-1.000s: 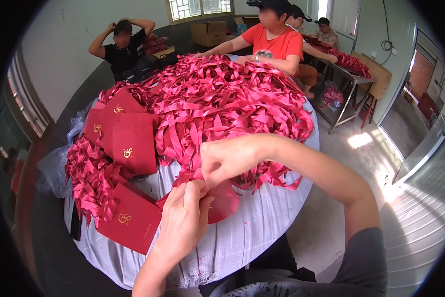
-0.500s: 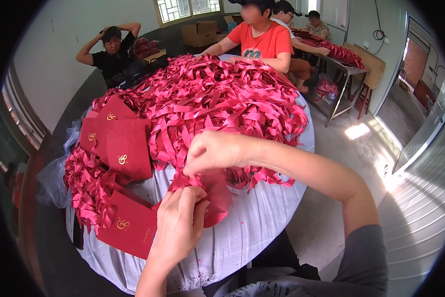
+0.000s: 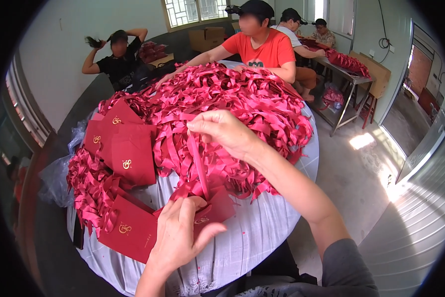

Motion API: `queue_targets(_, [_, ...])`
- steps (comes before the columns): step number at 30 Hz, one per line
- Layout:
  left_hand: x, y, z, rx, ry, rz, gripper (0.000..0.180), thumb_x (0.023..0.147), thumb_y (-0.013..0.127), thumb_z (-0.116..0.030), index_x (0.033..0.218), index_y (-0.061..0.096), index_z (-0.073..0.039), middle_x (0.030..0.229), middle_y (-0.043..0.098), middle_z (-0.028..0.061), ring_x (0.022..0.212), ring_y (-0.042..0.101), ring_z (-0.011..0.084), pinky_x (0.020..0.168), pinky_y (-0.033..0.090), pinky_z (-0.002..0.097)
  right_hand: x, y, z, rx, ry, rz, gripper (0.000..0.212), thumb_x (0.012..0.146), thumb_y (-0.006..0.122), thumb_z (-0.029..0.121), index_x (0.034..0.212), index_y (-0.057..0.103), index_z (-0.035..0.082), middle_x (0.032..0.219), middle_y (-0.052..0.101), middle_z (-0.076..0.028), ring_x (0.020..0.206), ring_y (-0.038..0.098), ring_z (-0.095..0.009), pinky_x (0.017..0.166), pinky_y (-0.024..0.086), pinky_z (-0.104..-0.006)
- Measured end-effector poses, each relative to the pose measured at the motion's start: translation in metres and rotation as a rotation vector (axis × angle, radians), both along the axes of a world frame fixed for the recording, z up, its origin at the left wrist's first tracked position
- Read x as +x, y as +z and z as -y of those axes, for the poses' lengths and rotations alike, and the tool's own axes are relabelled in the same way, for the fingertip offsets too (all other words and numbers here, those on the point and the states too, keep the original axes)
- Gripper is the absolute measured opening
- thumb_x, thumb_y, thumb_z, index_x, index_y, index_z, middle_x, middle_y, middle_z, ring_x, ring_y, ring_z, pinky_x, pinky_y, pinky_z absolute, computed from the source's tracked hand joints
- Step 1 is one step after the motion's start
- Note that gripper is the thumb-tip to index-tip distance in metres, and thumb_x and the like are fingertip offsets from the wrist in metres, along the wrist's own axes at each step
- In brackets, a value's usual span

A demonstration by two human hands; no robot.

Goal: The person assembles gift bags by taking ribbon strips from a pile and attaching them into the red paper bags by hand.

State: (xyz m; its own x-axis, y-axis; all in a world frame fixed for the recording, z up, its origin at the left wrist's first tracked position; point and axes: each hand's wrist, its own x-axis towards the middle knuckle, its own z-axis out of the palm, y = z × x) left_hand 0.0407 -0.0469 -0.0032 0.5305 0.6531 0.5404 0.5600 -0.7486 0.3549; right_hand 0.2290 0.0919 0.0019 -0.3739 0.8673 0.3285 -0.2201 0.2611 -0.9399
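Pinching ribbon, right fingers seem midway on a bag toward the counter's near edge, left fingers curled, grip unclear.

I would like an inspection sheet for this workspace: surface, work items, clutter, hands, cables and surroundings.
Surface: round table covered by a wrinkled pale cloth, small red specks on it.
Work items: red bag near the front; ribbon stretched between the hands.
Clutter: large ribbon heap; other red bags and clear plastic at left.
Hands: left hand at the bag, thumb spread; right hand pinches the ribbon.
Cables: dark cable on the wall.
Surroundings: person in red, three others; sunlit floor patch.
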Motion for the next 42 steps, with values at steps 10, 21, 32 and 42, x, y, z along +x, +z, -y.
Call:
queue_targets(10, [0.003,-0.012,0.003,0.169,0.021,0.025,0.024,0.070,0.070,0.001,0.085,0.052,-0.004,0.067,0.055,0.0058,0.057,0.053,0.0227,0.055,0.039,0.0340,0.004,-0.015,0.042,-0.095,-0.028,0.577,0.055,0.099,0.036,0.044,0.089,0.064,-0.002,0.068,0.062,-0.006,0.056,0.056,-0.012,0.055,0.046,-0.0268])
queue_targets(21, [0.002,-0.012,0.003,0.197,0.014,-0.041,0.025,0.069,0.071,0.001,0.087,0.055,-0.003,0.069,0.056,0.0070,0.057,0.055,0.0238,0.056,0.041,0.0343,-0.003,-0.023,0.058,-0.203,0.333,0.194,0.027,0.090,0.064,0.025,0.090,0.065,-0.002,0.083,0.060,0.005,0.080,0.052,-0.003,0.072,0.043,-0.0207])
queue_targets(32, [0.001,-0.012,0.003,0.209,0.044,-0.114,0.030,0.066,0.066,-0.001,0.094,0.055,-0.003,0.080,0.061,0.0043,0.063,0.055,0.0179,0.059,0.039,0.0308,-0.011,-0.021,0.058,-0.270,0.289,-0.113,0.016,0.086,0.063,0.004,0.102,0.062,0.000,0.094,0.067,-0.006,0.086,0.063,-0.012,0.080,0.050,-0.0257])
queue_targets(42, [0.004,-0.011,0.005,0.081,0.090,0.004,0.022,0.069,0.070,-0.005,0.089,0.062,-0.004,0.135,0.036,0.0338,0.078,0.062,0.0286,0.065,0.051,0.0377,-0.005,-0.017,0.060,-0.113,0.179,-0.252,0.011,0.089,0.059,0.004,0.100,0.058,0.003,0.102,0.065,-0.008,0.099,0.061,-0.016,0.092,0.046,-0.0301])
